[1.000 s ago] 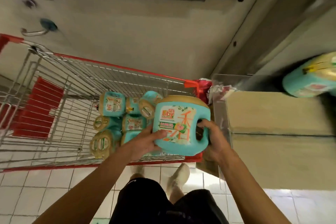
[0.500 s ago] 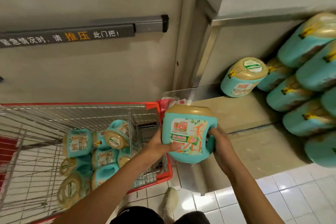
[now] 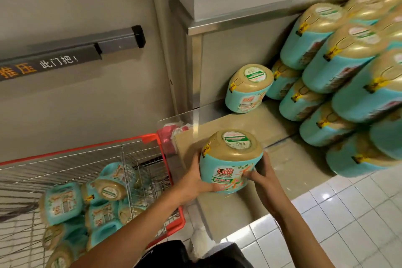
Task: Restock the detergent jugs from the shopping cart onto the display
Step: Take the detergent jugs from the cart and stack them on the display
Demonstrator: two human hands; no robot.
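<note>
Compared with half a second ago, the jug [image 3: 230, 159] is sitting farther right and is tipped differently: it was beside the red corner of the cart [image 3: 150, 137] with its label facing me, and now it is hanging over the near left corner of the beige display [image 3: 239, 123], its gold cap turned up toward me and the label tilting away below. My view is also swinging right, so more of the stack [image 3: 339, 61] is showing and less of the cart. I am holding the jug with both hands. My left hand [image 3: 195, 183] is cupping its lower left side, fingers curling onto the label; my right hand [image 3: 266, 178] is clasping the right side, fingers wrapping across the lower front. The jug is thus lying between my two palms, its cap standing above them. I cannot tell whether its base is touching the display. A lone jug [image 3: 248, 89] is standing farther back on the display, just beside the stack, well apart from the one I am holding. The cart jugs [image 3: 63, 202] are lying heaped to my left.
</note>
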